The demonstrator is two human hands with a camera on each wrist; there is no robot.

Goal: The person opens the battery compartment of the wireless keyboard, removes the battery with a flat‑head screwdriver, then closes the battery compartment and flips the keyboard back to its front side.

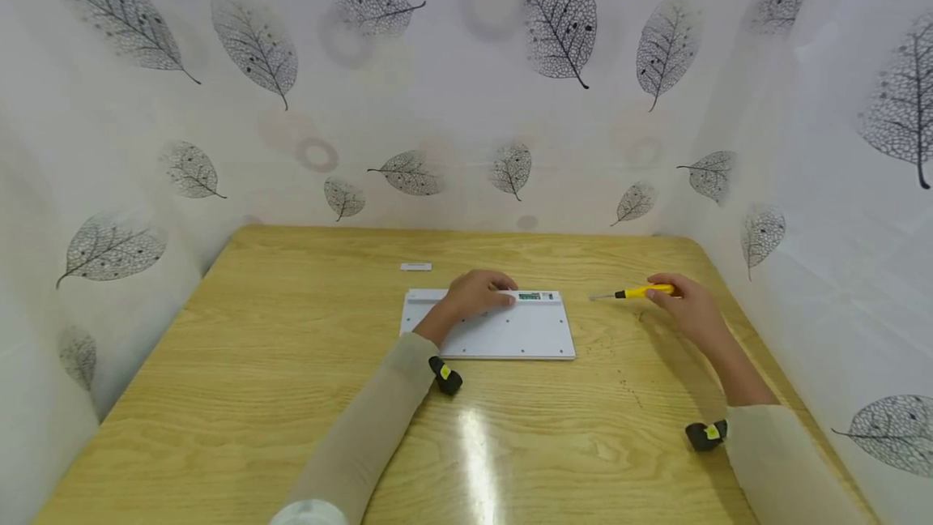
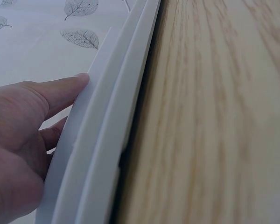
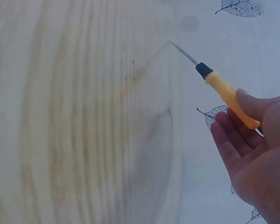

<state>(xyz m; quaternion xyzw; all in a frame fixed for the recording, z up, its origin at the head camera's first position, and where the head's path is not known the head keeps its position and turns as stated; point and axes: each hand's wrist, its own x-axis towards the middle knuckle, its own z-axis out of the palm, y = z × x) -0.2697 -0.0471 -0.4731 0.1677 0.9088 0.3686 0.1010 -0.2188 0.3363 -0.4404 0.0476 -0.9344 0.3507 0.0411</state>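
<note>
A white keyboard (image 1: 503, 339) lies underside up on the table, with small screws dotted over its back. Along its far edge runs a raised ridge, where a green circuit board (image 1: 530, 296) shows near the right end. My left hand (image 1: 474, 294) grips this ridge, thumb on the near side and fingers over the far edge. In the left wrist view the hand (image 2: 18, 140) is at the keyboard's pale edge (image 2: 98, 121). Off to the right, my right hand (image 1: 688, 310) holds a yellow screwdriver (image 1: 640, 292) by its handle, blade pointing left, apart from the keyboard.
A small white strip (image 1: 415, 266) lies on the wooden table (image 1: 291, 395) behind the keyboard's left end. White curtains (image 1: 452, 104) with a leaf print hang around the back and sides. Small dark specks (image 1: 630, 391) mark the tabletop right of the keyboard.
</note>
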